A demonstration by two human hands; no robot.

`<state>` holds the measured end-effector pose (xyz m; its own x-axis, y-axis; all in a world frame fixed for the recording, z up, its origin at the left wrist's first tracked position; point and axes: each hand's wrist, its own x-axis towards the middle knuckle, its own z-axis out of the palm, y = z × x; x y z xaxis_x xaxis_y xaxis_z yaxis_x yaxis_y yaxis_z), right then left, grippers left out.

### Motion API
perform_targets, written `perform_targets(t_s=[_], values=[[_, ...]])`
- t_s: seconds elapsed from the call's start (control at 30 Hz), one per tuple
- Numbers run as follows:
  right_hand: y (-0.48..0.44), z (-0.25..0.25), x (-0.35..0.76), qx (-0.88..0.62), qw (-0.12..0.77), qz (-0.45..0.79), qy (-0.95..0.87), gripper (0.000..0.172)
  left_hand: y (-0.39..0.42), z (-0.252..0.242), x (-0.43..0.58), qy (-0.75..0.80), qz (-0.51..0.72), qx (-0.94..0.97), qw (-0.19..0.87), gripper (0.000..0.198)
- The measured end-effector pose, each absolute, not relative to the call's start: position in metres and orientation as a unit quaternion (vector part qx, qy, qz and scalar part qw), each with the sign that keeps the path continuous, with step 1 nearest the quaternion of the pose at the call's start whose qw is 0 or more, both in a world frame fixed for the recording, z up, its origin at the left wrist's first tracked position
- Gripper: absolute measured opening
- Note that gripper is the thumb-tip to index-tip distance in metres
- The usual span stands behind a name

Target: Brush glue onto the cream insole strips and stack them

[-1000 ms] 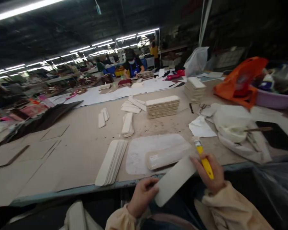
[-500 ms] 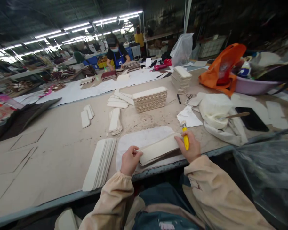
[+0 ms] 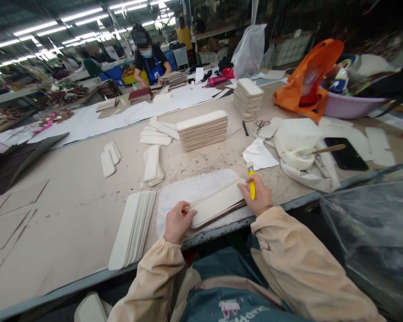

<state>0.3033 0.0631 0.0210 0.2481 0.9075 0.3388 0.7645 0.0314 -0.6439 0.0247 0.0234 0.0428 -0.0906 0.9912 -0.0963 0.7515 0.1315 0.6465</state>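
Observation:
A long white strip with rounded ends lies slanted near the table edge, with at least one more layer under it. My left hand pinches its left end between thumb and fingers. At the other end, my right hand has its thumb and fingertips on the strip and also holds a brush with a yellow handle, bristle end pointing away from me. Beneath the strip is a white sheet. Left of my left hand lies a fanned row of similar strips.
Behind stand a tall stack of strips and smaller piles. On the right are a bowl of pale paste with a stick, a black phone, scissors and an orange bag. A co-worker works across the table.
The camera view has shifted a little, so the table contents appear further left and mostly higher. Both hands keep their places at the strip's ends, and the brush stays in my right hand.

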Motion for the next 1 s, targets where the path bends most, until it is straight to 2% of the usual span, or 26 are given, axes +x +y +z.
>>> perform_targets(t_s=[0.17, 0.27, 0.47, 0.63, 0.83, 1.0], values=[[0.065, 0.018, 0.303, -0.701, 0.342, 0.091, -0.619, 0.028, 0.024, 0.043, 0.024, 0.702, 0.206, 0.633, 0.253, 0.025], [0.066, 0.017, 0.305, -0.689, 0.339, 0.047, -0.639, 0.021, 0.025, 0.043, 0.024, 0.695, 0.198, 0.648, 0.241, 0.026], [0.058, 0.019, 0.29, -0.545, 0.396, -0.002, -0.739, 0.004, 0.028, 0.042, 0.021, 0.674, 0.192, 0.676, 0.227, 0.035], [0.041, 0.01, 0.262, -0.435, 0.353, 0.061, -0.826, 0.008, 0.032, 0.039, 0.017, 0.669, 0.172, 0.684, 0.235, 0.043], [0.042, 0.006, 0.28, -0.51, 0.332, 0.097, -0.787, 0.014, 0.033, 0.04, 0.017, 0.671, 0.163, 0.687, 0.228, 0.045], [0.051, 0.005, 0.309, -0.638, 0.381, 0.104, -0.661, 0.019, 0.033, 0.041, 0.018, 0.663, 0.163, 0.695, 0.224, 0.046]])
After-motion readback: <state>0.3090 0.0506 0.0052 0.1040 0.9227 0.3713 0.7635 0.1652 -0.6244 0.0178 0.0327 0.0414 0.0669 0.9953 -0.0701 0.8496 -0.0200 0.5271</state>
